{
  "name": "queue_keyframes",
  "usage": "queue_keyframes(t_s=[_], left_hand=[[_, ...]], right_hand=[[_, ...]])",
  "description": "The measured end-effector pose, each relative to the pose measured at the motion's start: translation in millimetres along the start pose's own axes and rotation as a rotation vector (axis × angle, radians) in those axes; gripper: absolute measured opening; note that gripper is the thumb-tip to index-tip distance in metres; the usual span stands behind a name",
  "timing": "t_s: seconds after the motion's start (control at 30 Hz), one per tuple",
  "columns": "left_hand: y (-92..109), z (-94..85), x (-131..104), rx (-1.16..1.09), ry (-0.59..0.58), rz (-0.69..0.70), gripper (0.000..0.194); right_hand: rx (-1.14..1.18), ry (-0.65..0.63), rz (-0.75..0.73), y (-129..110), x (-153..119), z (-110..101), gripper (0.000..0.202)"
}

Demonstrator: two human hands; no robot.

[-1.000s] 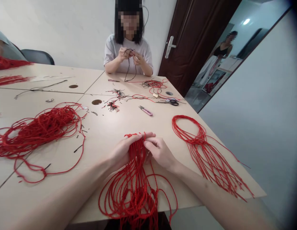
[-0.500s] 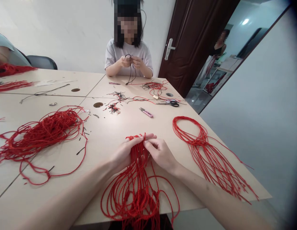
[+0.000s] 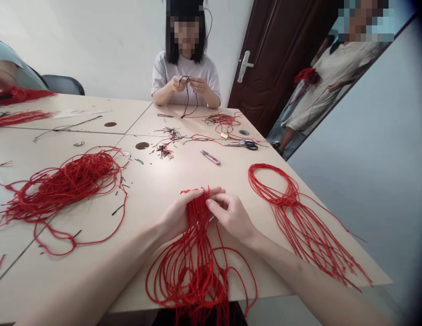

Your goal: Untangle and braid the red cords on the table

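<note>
A bunch of red braided cords (image 3: 199,249) lies across the fingers of my left hand (image 3: 178,213), whose thumb presses down on the upper strands. From there the cords hang in loops over the table's near edge. My right hand (image 3: 231,213) is closed, thumb against forefinger, on one red cord at the right side of the bunch. Both hands are close together above the table. To the right rests a tied red cord bundle (image 3: 287,199) with a round loop and spread ends. Left of my arm is a large tangled heap of red cord (image 3: 71,181).
Pink thread snips (image 3: 211,157) and black-handled scissors (image 3: 246,145) lie ahead on the table (image 3: 146,185), near red and black cord scraps (image 3: 165,149). A person (image 3: 185,77) sits opposite, handling black cord. Another person (image 3: 326,86) stands beyond the brown door (image 3: 268,59).
The view has shifted slightly. A person in pale clothing has come into the doorway. My hands keep nearly the same hold on the red cords, my right fingers slightly shifted.
</note>
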State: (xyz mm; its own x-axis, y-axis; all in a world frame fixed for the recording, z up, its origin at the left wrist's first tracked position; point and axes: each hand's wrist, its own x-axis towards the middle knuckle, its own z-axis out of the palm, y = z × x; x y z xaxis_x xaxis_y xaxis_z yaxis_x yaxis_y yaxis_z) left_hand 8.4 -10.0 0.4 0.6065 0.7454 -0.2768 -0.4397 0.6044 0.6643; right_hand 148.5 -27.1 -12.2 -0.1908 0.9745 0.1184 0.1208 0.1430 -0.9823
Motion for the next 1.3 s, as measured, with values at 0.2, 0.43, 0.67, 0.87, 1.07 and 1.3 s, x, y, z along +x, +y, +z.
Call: queue_keyframes(t_s=[0.2,0.43,0.67,0.87,1.07,1.3], left_hand=[[0.7,-2.1,1.0,-0.013,0.016,-0.010,0.031],[1.8,-2.4,-0.7,-0.027,0.002,-0.007,0.032],[0.3,-3.7,1.1,-0.046,-0.015,0.013,0.035],[-0.6,-2.9,0.7,-0.037,-0.021,0.006,0.036],[-0.3,-1.9,0.8,-0.027,0.004,0.013,0.032],[-1.4,-4.7,1.5,0.004,0.001,0.031,0.030]], right_hand=[[0.128,0.007,0.049,0.8,-0.9,2.2,0.023],[0.176,0.061,0.058,-1.5,-2.7,0.4,0.024],[0.232,0.023,0.096,-4.7,0.2,0.3,0.028],[0.223,0.021,0.113,-1.8,2.2,0.3,0.025],[0.205,0.024,0.116,-4.0,1.4,0.6,0.022],[0.159,-0.029,0.065,1.2,1.8,-0.4,0.022]])
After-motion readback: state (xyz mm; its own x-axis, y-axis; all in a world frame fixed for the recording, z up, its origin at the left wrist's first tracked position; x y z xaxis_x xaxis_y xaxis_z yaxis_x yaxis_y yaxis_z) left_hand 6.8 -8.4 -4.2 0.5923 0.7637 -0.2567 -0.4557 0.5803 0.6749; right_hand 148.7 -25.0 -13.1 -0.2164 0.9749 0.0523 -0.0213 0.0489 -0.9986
